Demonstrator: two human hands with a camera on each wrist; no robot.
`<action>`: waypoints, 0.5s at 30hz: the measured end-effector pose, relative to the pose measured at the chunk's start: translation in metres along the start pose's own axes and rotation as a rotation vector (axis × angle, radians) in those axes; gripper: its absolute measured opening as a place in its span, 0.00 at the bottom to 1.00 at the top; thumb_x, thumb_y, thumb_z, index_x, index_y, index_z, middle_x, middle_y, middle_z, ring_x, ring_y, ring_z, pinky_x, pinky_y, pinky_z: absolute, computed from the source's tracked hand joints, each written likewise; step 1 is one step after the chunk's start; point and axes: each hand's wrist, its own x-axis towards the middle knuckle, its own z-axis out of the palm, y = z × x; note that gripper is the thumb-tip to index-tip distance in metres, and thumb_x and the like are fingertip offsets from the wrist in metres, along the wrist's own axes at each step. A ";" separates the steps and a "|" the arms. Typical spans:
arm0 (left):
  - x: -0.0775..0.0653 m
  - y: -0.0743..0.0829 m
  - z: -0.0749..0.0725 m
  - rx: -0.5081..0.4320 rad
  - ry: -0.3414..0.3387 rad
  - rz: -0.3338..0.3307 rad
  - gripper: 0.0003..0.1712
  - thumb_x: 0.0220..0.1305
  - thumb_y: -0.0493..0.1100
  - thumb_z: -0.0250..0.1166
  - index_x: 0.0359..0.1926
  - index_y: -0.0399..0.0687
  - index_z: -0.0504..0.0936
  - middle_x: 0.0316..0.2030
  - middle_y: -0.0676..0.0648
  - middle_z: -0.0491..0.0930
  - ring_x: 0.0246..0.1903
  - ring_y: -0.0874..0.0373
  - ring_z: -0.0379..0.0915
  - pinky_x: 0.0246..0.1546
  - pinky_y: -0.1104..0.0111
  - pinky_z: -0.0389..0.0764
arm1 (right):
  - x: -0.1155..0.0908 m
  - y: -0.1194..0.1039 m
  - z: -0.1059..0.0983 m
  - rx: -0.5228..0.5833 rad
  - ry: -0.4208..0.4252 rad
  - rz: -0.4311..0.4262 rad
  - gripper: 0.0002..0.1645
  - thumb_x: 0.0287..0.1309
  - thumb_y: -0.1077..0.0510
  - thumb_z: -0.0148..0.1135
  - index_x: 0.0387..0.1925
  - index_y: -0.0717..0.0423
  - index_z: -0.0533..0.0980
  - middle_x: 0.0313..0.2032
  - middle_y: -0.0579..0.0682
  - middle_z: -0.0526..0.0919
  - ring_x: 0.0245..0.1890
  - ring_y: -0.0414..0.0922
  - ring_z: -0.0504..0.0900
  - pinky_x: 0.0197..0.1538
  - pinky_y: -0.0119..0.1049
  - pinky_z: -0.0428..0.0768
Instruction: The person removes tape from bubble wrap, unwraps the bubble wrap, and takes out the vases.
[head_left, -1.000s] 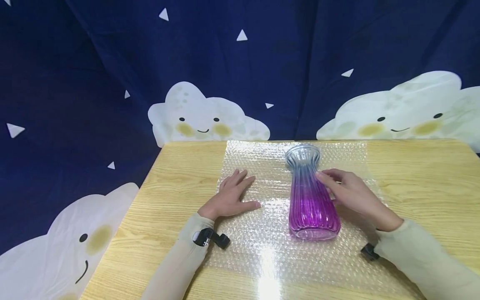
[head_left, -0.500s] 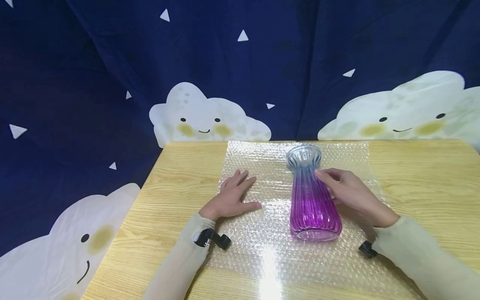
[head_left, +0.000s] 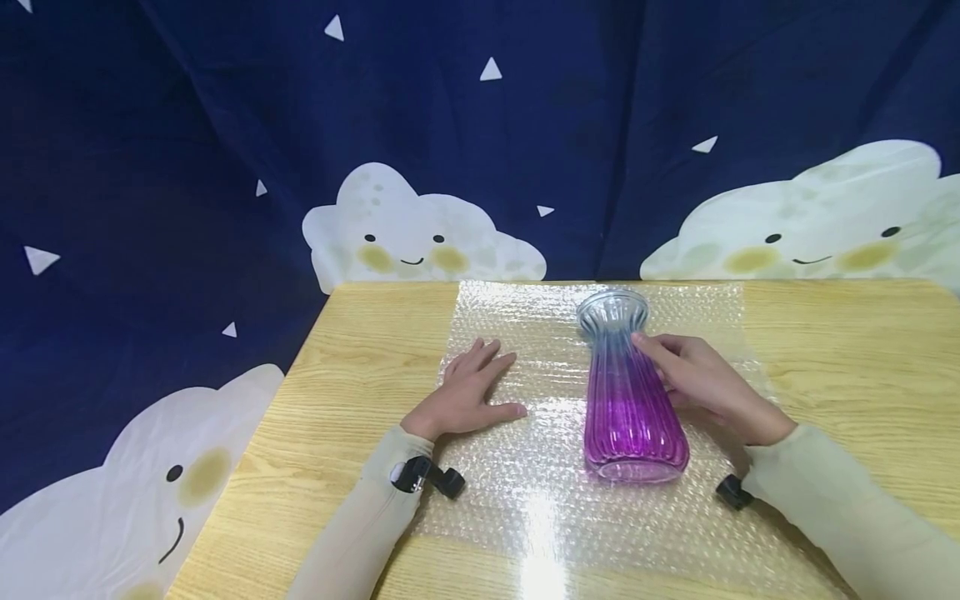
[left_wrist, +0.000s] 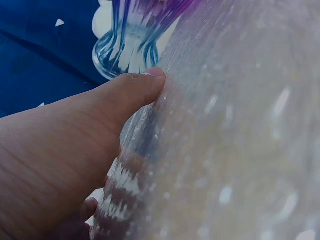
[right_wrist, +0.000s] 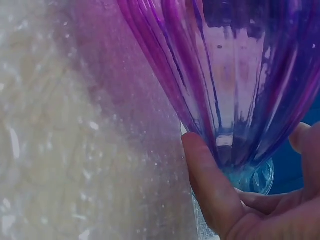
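Note:
A ribbed glass vase (head_left: 633, 408), magenta at its base and fading to clear blue at its flared mouth, lies on its side over a sheet of bubble wrap (head_left: 540, 467). Its mouth points to the far table edge. My right hand (head_left: 705, 383) grips the vase from its right side, thumb near the neck; the right wrist view shows fingers on both sides of the narrowing glass (right_wrist: 230, 85). Spread flat on the left part of the bubble wrap, my left hand (head_left: 465, 396) holds nothing. Its thumb (left_wrist: 135, 92) points toward the vase.
The bubble wrap covers the middle of a light wooden table (head_left: 360, 358), reaching almost to its far edge. Behind stands a dark blue curtain (head_left: 465, 125) printed with white clouds and triangles. Small black cameras sit on both wrists.
The whole scene has shifted slightly to the right in the head view. Both hands keep their places, the right one still on the vase.

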 end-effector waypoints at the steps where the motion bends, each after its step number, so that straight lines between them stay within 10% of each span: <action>1: 0.000 0.000 0.000 0.000 0.000 0.001 0.52 0.57 0.74 0.58 0.76 0.62 0.53 0.79 0.46 0.42 0.79 0.47 0.29 0.77 0.44 0.38 | 0.001 0.000 0.000 0.014 -0.008 0.007 0.51 0.61 0.24 0.45 0.64 0.63 0.67 0.26 0.45 0.73 0.25 0.38 0.78 0.34 0.38 0.84; 7: 0.001 -0.001 0.000 0.004 0.003 0.004 0.52 0.57 0.74 0.58 0.76 0.61 0.53 0.79 0.46 0.43 0.79 0.46 0.30 0.77 0.44 0.39 | 0.005 0.000 0.001 0.041 -0.018 0.020 0.49 0.61 0.24 0.45 0.60 0.62 0.69 0.19 0.37 0.64 0.14 0.35 0.60 0.20 0.36 0.72; 15: 0.001 -0.001 0.000 0.003 -0.002 -0.004 0.52 0.57 0.74 0.59 0.76 0.62 0.53 0.79 0.47 0.42 0.79 0.47 0.29 0.77 0.44 0.39 | 0.010 0.002 0.003 0.093 -0.041 0.028 0.53 0.61 0.24 0.45 0.66 0.65 0.65 0.16 0.36 0.64 0.14 0.34 0.64 0.23 0.36 0.76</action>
